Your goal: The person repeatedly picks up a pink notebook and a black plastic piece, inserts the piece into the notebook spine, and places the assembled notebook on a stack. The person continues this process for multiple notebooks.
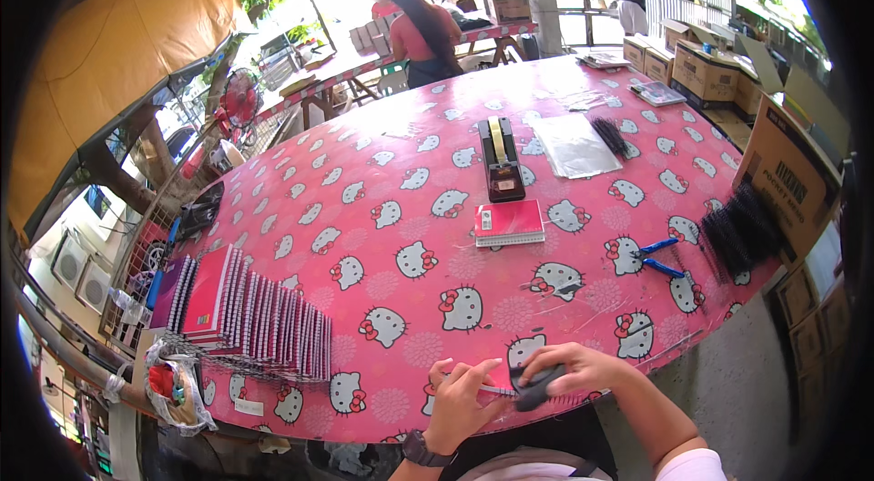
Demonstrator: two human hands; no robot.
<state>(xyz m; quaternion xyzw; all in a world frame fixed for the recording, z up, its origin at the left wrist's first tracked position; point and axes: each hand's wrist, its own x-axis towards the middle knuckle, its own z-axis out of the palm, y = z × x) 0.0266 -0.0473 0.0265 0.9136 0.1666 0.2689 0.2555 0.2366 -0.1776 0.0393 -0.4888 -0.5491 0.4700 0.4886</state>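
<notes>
At the near edge of the table, my right hand [574,370] is wrapped round a dark, rounded hand tool [537,387]; its exact kind does not show. Close beside it, my left hand [460,404] has its fingers bent around a thin, pale edge that touches the tool. Most of what lies between the two hands is hidden by fingers and tool. A row of reddish coil loops [569,401] shows under my right hand. Farther off, a small red spiral notebook [508,223] lies flat in front of a black tape dispenser [501,162].
Stacked red spiral notebooks [264,313] stand at the left, above a plastic bag [177,390]. At right lie blue-handled pliers [660,258], black wire coils [742,226] and a cardboard box [792,176]. Clear plastic sleeves [575,146] lie farther back. Other people are in the background.
</notes>
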